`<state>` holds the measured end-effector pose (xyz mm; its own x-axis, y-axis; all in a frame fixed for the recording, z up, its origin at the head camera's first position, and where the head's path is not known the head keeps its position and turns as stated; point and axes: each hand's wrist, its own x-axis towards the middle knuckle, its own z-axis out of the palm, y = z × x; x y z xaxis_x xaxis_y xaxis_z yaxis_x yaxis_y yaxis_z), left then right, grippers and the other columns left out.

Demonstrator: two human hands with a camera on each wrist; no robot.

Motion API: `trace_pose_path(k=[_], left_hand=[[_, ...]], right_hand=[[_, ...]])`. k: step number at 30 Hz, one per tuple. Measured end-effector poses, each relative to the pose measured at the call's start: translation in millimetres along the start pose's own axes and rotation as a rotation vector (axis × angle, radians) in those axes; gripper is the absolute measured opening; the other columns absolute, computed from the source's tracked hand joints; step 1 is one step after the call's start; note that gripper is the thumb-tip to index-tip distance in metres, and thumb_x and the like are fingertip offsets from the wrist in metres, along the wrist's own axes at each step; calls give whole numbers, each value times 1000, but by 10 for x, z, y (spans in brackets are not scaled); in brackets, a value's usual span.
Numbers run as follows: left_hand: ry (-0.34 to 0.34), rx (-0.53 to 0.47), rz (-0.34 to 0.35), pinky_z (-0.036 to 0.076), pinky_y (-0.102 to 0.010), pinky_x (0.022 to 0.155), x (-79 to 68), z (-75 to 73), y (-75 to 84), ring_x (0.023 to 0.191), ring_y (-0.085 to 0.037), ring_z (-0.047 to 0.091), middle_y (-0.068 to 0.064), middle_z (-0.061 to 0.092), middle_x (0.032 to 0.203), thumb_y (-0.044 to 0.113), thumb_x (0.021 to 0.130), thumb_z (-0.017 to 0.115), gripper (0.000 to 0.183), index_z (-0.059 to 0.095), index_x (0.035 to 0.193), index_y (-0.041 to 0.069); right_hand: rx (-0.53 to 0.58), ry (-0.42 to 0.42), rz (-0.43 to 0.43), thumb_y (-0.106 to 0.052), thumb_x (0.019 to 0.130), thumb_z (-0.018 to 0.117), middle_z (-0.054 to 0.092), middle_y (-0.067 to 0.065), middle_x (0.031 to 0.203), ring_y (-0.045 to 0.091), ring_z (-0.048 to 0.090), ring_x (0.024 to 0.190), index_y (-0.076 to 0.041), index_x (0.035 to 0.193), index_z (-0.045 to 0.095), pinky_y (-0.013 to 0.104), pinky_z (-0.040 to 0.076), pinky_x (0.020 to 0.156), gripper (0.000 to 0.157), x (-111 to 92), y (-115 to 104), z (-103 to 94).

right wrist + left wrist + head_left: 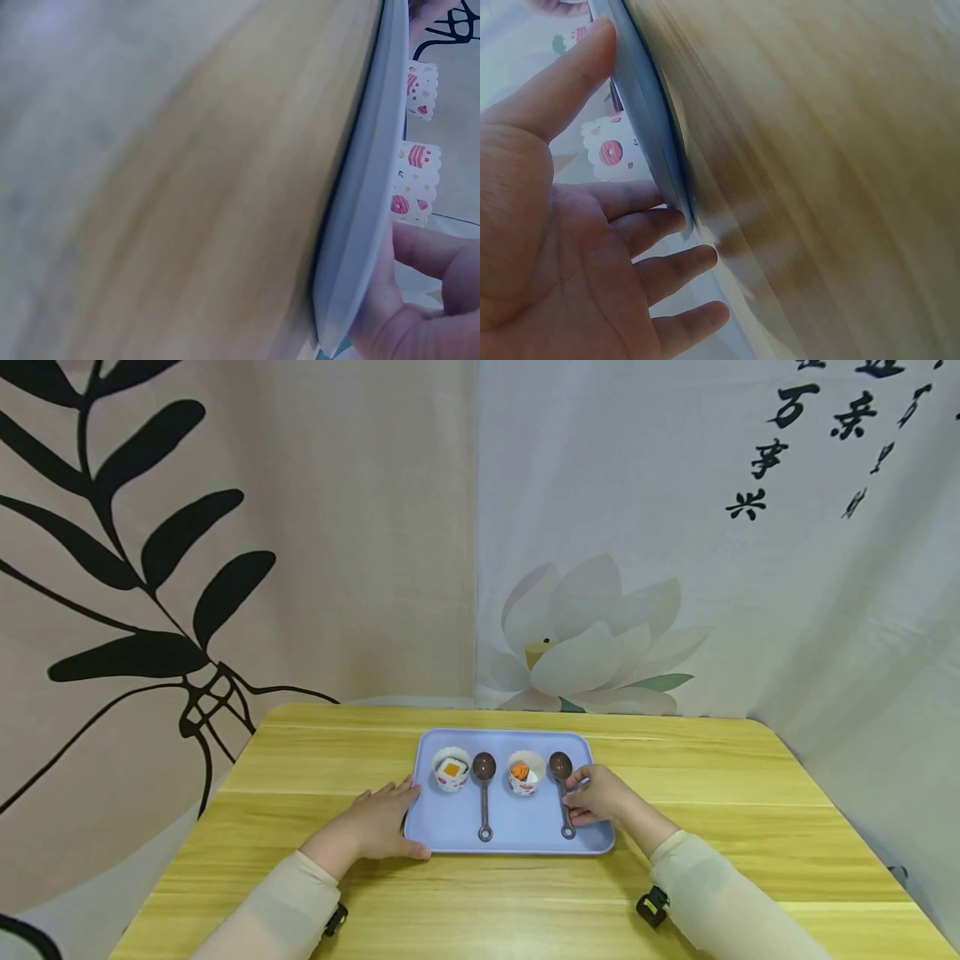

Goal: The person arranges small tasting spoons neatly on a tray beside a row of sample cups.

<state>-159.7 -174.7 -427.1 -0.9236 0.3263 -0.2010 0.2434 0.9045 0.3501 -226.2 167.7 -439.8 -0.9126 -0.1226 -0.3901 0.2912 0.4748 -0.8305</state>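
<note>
A pale blue tray [525, 835] lies on the table. My left hand [378, 822] is at its left end, fingers spread and fairly straight, thumb on the near corner; in the left wrist view the fingertips [673, 219] meet the tray's rim. On the tray's right side lies a brown spoon [560, 767], ring end towards me. My right hand [603, 795] reaches over the right rim with bent fingers pinching that spoon's handle. Left of it stands a printed paper cup [523, 787] with an orange piece inside. The spoon is hidden in the right wrist view.
Another brown spoon [484, 767] lies between the two cups. The left printed paper cup [451, 782] holds a white piece with a yellow-orange square. Wood-grained table [480, 910] surrounds the tray, and a printed curtain [375, 568] hangs behind the far edge.
</note>
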Motion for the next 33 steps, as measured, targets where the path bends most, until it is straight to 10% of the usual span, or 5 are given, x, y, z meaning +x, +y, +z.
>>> trace_pose_path(k=[33], left_hand=[[0,6,4,18,-60,104,-8,-14,7,133,-41,26,-16,23,149,61,65,71,104,34,141,1]], right_hand=[[-90,41,-67,-2,84,62,59,17,84,24,60,64,4,104,54,36,55,55,22,-197,-57,-225]])
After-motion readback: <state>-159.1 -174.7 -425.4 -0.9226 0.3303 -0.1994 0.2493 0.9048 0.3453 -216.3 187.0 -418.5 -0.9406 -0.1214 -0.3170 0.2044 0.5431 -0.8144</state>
